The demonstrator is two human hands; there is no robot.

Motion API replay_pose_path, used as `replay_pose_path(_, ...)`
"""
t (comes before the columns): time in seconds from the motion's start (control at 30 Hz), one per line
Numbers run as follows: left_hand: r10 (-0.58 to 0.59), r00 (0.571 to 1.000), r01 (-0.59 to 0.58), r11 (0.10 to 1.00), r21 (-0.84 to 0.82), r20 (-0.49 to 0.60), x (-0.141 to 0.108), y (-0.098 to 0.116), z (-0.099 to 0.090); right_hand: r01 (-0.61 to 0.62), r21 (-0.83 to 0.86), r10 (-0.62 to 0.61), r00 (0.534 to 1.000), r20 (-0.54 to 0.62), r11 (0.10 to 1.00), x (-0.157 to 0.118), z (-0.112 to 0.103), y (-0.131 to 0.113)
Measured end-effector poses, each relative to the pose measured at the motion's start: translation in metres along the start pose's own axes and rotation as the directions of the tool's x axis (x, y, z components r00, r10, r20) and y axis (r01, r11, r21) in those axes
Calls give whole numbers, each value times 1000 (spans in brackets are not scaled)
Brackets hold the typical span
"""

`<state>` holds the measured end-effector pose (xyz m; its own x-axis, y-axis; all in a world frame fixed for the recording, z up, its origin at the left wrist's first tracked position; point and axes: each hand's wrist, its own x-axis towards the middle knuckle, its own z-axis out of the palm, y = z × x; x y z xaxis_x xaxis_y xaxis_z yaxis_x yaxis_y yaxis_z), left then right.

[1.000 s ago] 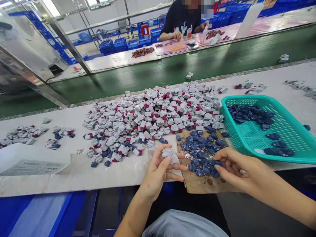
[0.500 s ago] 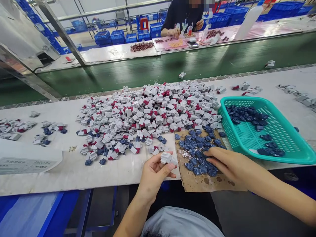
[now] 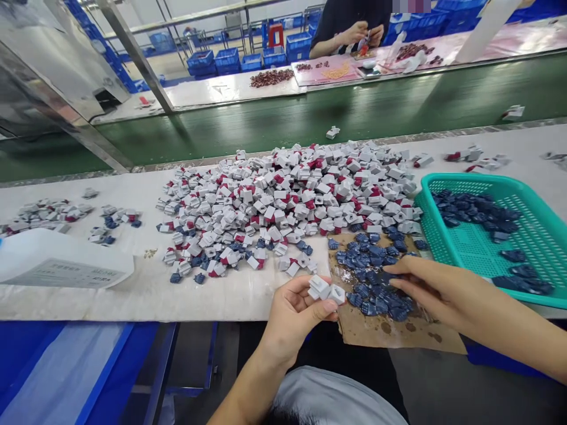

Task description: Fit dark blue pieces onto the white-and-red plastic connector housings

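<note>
Between the thumb and fingers of my left hand (image 3: 296,321) is a light grey plastic block part (image 3: 325,290), with a hole showing in its right end. My right hand (image 3: 436,289) reaches over a brown cardboard sheet (image 3: 367,333) at the front of the table. Its thumb and forefinger close around a dark blue plastic piece (image 3: 386,277) in a loose heap of similar fist-like pieces (image 3: 365,254). The cardboard looks wet and stained. Behind both hands spreads a large pile of grey parts with dark red pieces (image 3: 283,195).
A green plastic basket (image 3: 469,239) holding dark blue pieces stands at right. Smaller groups of parts (image 3: 48,212) and a paper sheet (image 3: 75,262) lie at left. Beyond the table runs a green conveyor belt (image 3: 248,127); a co-worker (image 3: 349,35) sits across it.
The camera view has shifted, so the table scene sits differently in the picture. My left hand still holds the grey part; my right fingers stay at the blue heap. The co-worker's hands have come together.
</note>
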<state>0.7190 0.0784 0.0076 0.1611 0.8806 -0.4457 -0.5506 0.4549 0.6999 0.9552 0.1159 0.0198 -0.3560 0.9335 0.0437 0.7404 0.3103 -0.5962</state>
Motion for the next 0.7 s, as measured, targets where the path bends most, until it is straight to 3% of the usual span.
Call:
replay_pose_path(0.2, 113, 990, -113, 994, -14, 85, -7, 2, 6, 123, 200, -93, 984, -154, 972, -5, 3, -57)
replay_pose_path(0.4, 150, 981, -151, 989, -3, 127, -12, 4, 8, 229, 210, -204, 969, -137, 950, -4, 11, -70)
replay_pose_path(0.5, 154, 979, -160, 987, 30, 130, -13, 4, 7, 241, 186, -232, 970, -71, 952, -1, 7, -71)
replay_pose_path(0.7, 208, 967, -238, 942, 236, 146, -17, 0, 0, 245, 259, -294, 940, 171, 934, 7, -4, -76)
